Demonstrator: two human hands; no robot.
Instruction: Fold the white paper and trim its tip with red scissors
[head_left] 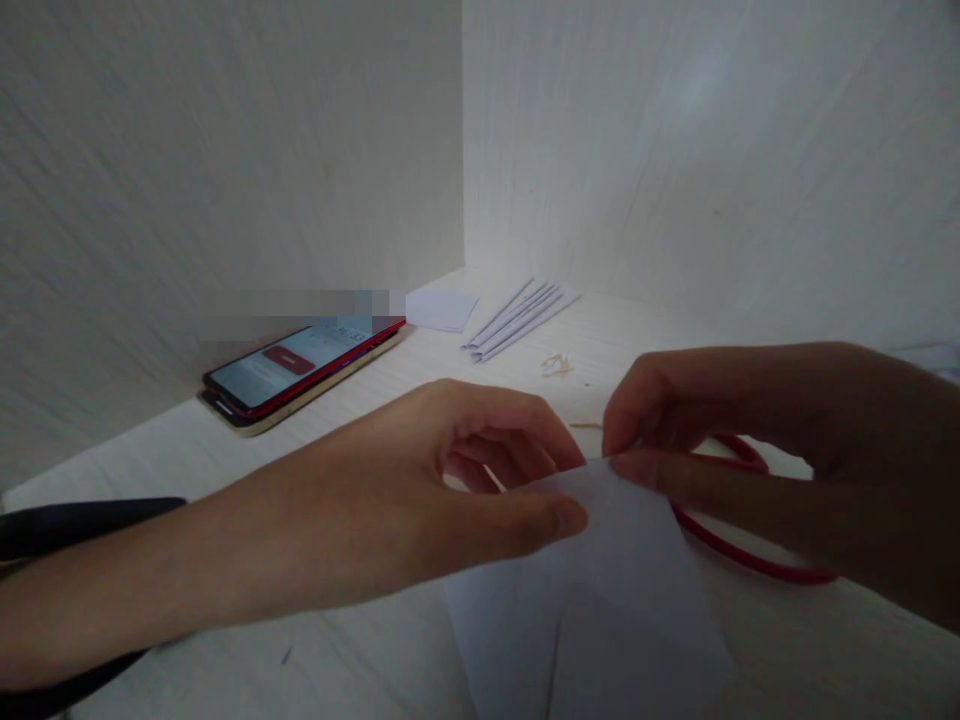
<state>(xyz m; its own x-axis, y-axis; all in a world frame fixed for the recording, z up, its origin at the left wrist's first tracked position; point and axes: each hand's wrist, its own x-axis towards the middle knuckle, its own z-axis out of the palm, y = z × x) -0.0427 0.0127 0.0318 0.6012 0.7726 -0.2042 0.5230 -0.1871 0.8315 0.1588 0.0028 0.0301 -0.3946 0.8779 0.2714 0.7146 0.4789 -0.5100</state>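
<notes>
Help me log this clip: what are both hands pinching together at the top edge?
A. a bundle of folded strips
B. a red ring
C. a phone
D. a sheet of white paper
D: the left hand and right hand both pinch the top edge of the sheet of white paper, which lies on the table.

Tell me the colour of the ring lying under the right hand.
The ring is red, seen best in the head view, partly hidden by the right hand.
</notes>
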